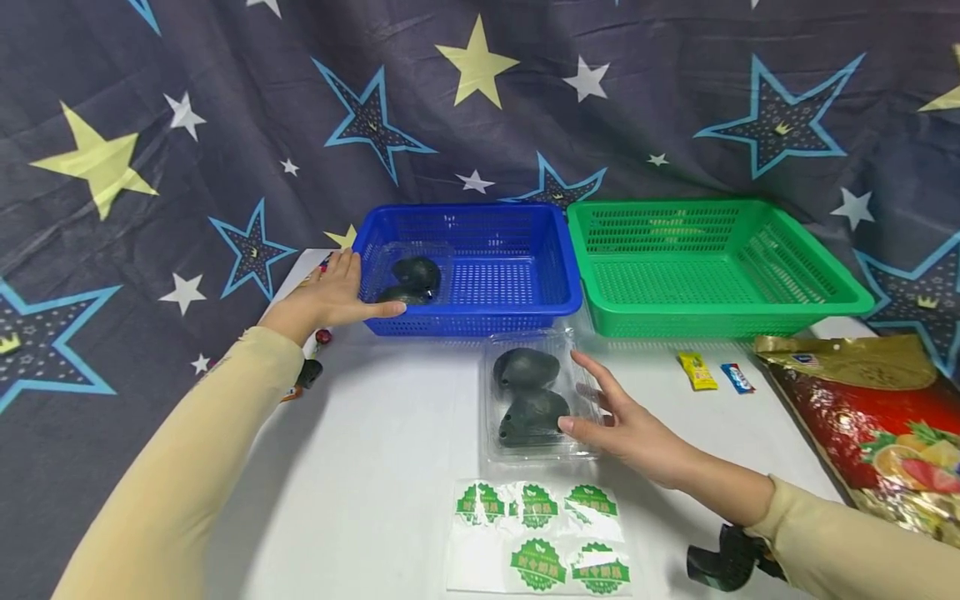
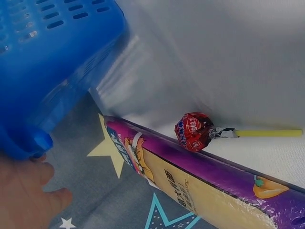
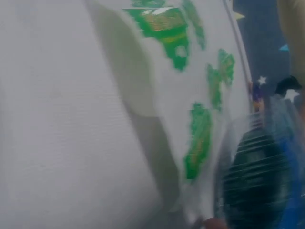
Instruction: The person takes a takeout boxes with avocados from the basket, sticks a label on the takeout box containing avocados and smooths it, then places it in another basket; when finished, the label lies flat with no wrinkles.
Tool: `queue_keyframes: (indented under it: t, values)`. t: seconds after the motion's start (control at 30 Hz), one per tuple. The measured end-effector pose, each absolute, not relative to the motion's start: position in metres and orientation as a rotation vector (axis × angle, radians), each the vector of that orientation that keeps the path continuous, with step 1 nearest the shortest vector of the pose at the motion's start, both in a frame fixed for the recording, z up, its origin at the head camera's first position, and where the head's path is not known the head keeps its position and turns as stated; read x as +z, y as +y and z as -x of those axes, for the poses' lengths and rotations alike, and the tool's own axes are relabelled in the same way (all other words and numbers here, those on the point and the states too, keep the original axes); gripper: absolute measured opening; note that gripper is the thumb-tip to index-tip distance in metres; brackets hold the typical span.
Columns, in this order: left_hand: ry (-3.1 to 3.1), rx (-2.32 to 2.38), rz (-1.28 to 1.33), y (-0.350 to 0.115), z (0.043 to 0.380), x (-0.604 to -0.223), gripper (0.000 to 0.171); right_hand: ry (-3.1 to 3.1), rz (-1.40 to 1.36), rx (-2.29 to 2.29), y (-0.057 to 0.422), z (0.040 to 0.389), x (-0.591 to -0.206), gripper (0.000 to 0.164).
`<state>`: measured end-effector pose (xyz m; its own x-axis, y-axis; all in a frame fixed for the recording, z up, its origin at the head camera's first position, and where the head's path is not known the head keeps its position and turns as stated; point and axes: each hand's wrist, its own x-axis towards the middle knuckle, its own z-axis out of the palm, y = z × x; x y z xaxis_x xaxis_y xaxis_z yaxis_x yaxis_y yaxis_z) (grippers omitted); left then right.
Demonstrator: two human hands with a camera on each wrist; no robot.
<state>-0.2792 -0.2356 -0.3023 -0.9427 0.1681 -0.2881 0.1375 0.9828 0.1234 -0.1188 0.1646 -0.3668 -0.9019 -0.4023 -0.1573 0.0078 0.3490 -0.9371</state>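
Observation:
My left hand (image 1: 330, 292) rests at the left front corner of the blue basket (image 1: 480, 321), fingers stretched along its side and thumb along the front rim. Inside that basket sits a clear box with dark green, avocado-like fruits (image 1: 416, 273). On the white table in front, a second clear plastic box (image 1: 491, 454) holds two more such fruits (image 1: 528, 371). My right hand (image 1: 637, 437) is at this box's right side, thumb and forefinger spread apart, the thumb over its edge. The right wrist view is blurred and shows little of the hand.
A green basket (image 1: 720, 323) stands right of the blue one. A sheet of green stickers (image 1: 480, 558) lies in front. Small candies (image 1: 697, 371) and a red bag (image 1: 862, 400) are on the right. A lollipop (image 2: 194, 131) and a purple packet (image 2: 200, 176) lie left.

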Motion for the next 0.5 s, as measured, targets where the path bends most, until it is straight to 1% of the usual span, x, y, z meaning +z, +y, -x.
queue_keyframes:
  t: [0.2,0.5]
  values:
    - [2.832,0.129,-0.227,-0.2345,0.2787,-0.3018,0.137,2.291,0.375,-1.488,0.1669,0.1190,-0.3610,0.086]
    - [2.847,0.192,-0.236,-0.2358,0.2817,-0.3064,0.135,2.335,0.391,-1.450,0.1677,0.1202,-0.3652,0.088]
